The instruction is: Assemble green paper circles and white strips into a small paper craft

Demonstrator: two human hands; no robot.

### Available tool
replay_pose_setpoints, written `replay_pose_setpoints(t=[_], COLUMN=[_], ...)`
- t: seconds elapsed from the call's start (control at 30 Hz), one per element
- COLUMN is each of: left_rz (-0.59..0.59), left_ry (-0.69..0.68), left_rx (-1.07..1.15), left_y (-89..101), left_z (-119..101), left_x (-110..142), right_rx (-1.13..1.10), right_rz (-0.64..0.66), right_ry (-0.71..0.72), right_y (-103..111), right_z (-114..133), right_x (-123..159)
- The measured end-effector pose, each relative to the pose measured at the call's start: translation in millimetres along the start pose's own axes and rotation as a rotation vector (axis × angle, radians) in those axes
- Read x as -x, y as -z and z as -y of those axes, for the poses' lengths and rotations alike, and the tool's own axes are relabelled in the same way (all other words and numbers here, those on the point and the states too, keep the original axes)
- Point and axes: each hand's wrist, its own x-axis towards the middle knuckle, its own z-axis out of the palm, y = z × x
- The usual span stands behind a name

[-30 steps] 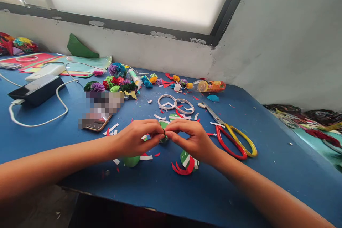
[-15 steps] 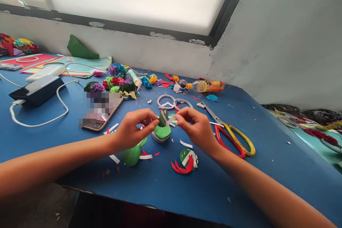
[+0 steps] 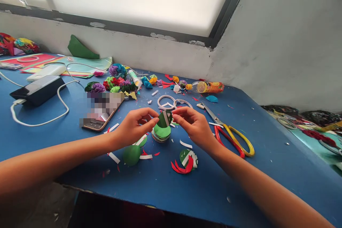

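My left hand [image 3: 135,125] and my right hand [image 3: 191,124] meet over the blue table [image 3: 160,185], both pinching a small green paper circle [image 3: 163,119] that has a white strip across it. The circle is held upright just above a stack of green paper circles [image 3: 161,132]. A lone green circle [image 3: 131,155] lies near my left wrist. Green, white and red paper scraps [image 3: 185,162] lie beneath my right wrist.
Red-and-yellow scissors [image 3: 229,135] lie to the right of my hands. Behind are white tape rings [image 3: 173,102], a small juice bottle [image 3: 207,87], paper flowers [image 3: 117,82], a glue tube [image 3: 134,77], a phone [image 3: 100,114] and a power bank [image 3: 37,91] with a cable.
Both hands rose from the table with the green circle; the stack beneath is uncovered. The right hand pulled apart with the white strip, then came back to the circle.
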Motion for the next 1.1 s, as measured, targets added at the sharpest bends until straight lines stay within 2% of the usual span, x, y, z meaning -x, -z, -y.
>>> replay_pose_setpoints(t=[0.17,0.3,0.5,0.7,0.77,0.87,1.1], left_rz=[0.03,0.059,0.079,0.126,0.142,0.171,0.214], left_ry=[0.012,-0.03,-0.026,-0.031,-0.04,-0.06,-0.126], left_rx=[-0.08,-0.059,-0.154,-0.153,-0.138,-0.126,-0.161], left_y=[0.7,1.7,1.8,0.0,-0.3,-0.1,0.2], left_z=[2.8,1.9,-1.2,-3.3,-3.8,-4.4,-4.5], left_x=[0.7,2.0,0.0,0.4,0.9,1.3,1.9], right_rx=[-0.073,-0.01,0.275,0.56,0.607,0.578,0.303], right_rz=[0.08,0.062,0.064,-0.018,-0.027,-0.008,0.117], right_ry=[-0.04,0.009,0.21,0.513,0.572,0.554,0.299], right_y=[-2.6,-4.8,-7.5,-10.9,-13.4,-16.2,-13.5], right_z=[0.5,0.4,5.5,4.2,3.7,4.6,13.0], right_x=[2.2,4.0,9.9,13.4,15.3,18.1,15.5])
